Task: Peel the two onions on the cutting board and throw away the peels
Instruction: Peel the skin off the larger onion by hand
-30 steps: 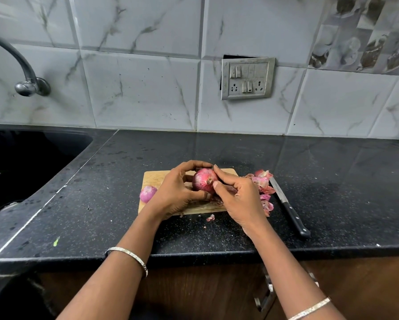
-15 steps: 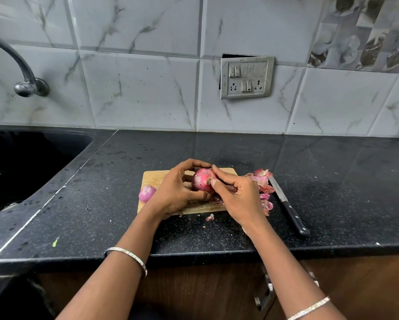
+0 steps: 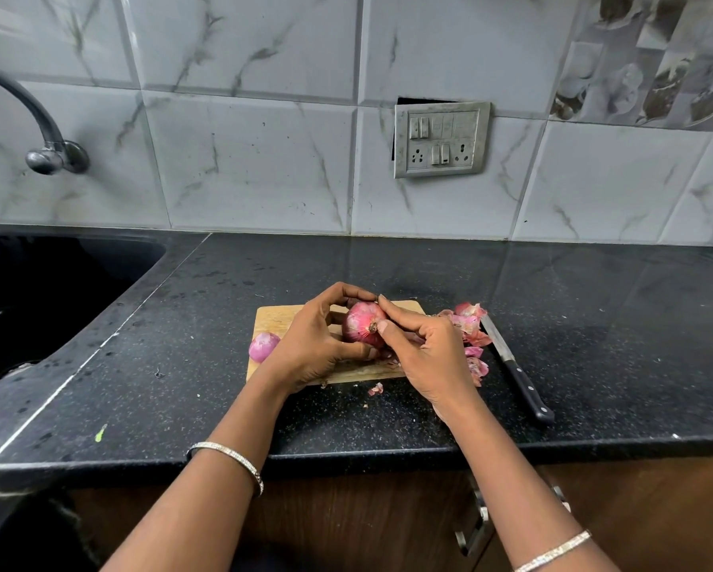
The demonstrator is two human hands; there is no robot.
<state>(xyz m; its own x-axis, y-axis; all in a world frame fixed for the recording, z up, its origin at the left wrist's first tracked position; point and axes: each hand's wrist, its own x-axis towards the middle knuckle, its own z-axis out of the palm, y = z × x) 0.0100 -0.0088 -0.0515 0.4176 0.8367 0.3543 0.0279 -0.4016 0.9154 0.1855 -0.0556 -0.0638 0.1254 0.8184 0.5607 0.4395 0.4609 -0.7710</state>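
My left hand (image 3: 309,348) cups the second onion (image 3: 361,324) above the cutting board (image 3: 280,317), and my right hand (image 3: 425,353) pinches its skin. The peeled onion (image 3: 262,345) lies at the board's left edge. The peels (image 3: 468,324) by its right edge are not yet thrown.

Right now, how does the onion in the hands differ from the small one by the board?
The held onion is bigger and darker, gripped by the left hand and right hand. The small onion is paler, lying untouched at the cutting board edge. Both are reddish.
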